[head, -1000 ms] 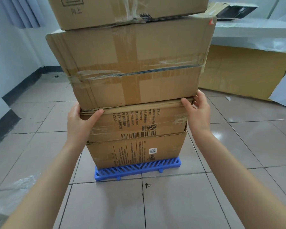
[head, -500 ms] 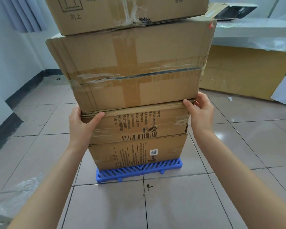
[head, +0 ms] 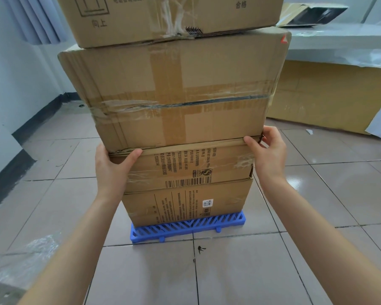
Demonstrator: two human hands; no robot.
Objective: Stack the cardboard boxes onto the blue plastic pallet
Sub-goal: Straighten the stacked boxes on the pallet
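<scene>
A stack of several cardboard boxes stands on the blue plastic pallet (head: 186, 227) on the tiled floor. The bottom box (head: 185, 203) carries a small white label. On it rests a flatter printed box (head: 191, 168) with a barcode. Above that sits a big taped box (head: 174, 91), and a top box (head: 172, 16) runs out of the frame. My left hand (head: 111, 170) grips the printed box's left end, thumb across its front top edge. My right hand (head: 267, 151) holds its right end at the seam under the big box.
A large flat cardboard sheet (head: 326, 95) leans against a white counter (head: 339, 40) at the back right. Clear plastic wrap (head: 24, 258) lies on the floor at the lower left. A wall with a dark skirting (head: 20, 139) runs along the left.
The view has shifted slightly, so the stack sits a little lower in frame. Both hands stay on the ends of the printed box; the right hand's fingers have edged up to the seam.
</scene>
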